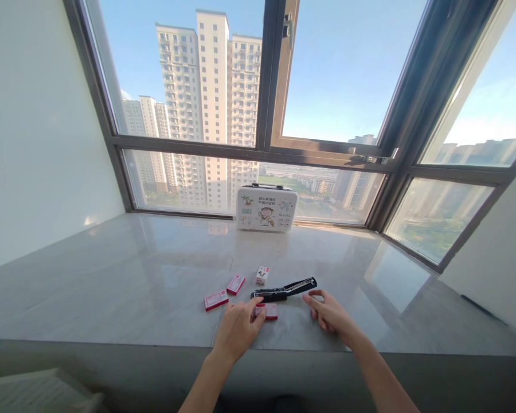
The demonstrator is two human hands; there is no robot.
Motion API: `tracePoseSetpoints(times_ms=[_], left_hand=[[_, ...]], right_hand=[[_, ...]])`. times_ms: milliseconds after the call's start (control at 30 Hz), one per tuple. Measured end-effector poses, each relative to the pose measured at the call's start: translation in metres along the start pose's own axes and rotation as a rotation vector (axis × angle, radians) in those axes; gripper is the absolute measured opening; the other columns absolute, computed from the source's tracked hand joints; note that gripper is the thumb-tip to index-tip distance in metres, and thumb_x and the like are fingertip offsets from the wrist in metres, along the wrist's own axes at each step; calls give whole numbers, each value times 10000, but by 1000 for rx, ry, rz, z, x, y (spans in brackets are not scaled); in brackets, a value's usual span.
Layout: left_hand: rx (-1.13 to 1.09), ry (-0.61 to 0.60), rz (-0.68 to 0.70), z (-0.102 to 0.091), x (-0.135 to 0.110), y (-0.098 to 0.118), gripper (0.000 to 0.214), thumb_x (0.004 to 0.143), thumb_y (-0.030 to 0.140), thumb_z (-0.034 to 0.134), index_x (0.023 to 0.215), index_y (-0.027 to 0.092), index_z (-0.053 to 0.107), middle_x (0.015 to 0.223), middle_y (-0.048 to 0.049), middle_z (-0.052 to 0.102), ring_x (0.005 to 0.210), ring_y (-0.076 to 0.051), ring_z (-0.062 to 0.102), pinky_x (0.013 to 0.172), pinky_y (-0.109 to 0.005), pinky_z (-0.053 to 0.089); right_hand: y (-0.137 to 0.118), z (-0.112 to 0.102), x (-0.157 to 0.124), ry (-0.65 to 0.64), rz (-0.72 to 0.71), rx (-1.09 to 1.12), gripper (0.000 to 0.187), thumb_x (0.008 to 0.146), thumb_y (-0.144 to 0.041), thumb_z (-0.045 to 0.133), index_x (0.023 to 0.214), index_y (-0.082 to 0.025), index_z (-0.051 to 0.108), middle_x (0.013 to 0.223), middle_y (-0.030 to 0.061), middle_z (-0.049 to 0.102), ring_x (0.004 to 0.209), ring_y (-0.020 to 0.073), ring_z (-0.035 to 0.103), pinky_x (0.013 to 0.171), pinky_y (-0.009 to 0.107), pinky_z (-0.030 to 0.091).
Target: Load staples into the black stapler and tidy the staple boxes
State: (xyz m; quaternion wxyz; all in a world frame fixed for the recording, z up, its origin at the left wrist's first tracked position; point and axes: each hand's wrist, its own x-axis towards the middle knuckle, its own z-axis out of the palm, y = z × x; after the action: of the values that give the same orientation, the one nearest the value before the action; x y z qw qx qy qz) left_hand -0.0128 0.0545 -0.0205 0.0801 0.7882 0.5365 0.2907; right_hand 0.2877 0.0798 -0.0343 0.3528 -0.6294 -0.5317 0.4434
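Note:
A black stapler [284,289] lies opened out flat on the grey marble sill, its top arm swung to the right. My left hand [239,326] rests just in front of it, fingers curled onto a small red staple box [270,311]. My right hand [329,312] lies on the sill right of that box, fingers loosely bent, its fingertips close to the stapler's right end; nothing shows in it. Two more red staple boxes [216,300] [236,284] lie to the left. A small white box [262,275] stands behind the stapler.
A white lidded case with cartoon pictures [266,209] stands at the back against the window. The marble sill [112,275] stretches wide to both sides. White walls close it in left and right. The sill's front edge runs below my wrists.

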Motion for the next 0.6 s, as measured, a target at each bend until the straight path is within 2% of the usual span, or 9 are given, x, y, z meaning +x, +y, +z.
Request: tracePoseSetpoints(times_ms=[100,233,333,467,600], left_hand=[[9,-4,-20,4,3,-2,399,995,495,437,1270,283,634,900,-42,717,860,-236,657,817,-355,375],[15,12,-33,6,4,-2,386,997,497,434,1250,289,638,902,-40,722,852,-235,659,839,-371,375],[14,27,-27,6,4,-1,375,1001,502,425,1222,295,647,910,-37,725,848,-234,657,834,-375,371],[24,31,-17,3,5,3,329,992,485,452,1153,299,672,874,-23,720,826,-229,654,797,-362,362],[49,18,-27,-1,4,6,334,965,525,488,1041,284,707,776,-24,697,769,-228,641,788,-360,369]], right_hand=[[-13,-4,10,-38,-133,229,616,805,-699,676,1170,-217,559,774,-12,596,422,65,376,366,184,211],[-42,15,30,-89,-278,285,591,777,-688,715,1066,-181,624,706,-35,513,463,68,343,407,204,216],[-59,38,46,-97,-399,172,568,734,-663,764,999,-177,637,628,-62,469,469,87,354,431,229,246],[-70,63,55,-115,-529,-88,471,721,-589,808,919,-190,656,561,-95,388,500,92,339,480,234,220],[-74,76,51,-113,-599,-420,390,715,-512,840,890,-207,671,591,-87,459,544,98,402,515,238,206]])
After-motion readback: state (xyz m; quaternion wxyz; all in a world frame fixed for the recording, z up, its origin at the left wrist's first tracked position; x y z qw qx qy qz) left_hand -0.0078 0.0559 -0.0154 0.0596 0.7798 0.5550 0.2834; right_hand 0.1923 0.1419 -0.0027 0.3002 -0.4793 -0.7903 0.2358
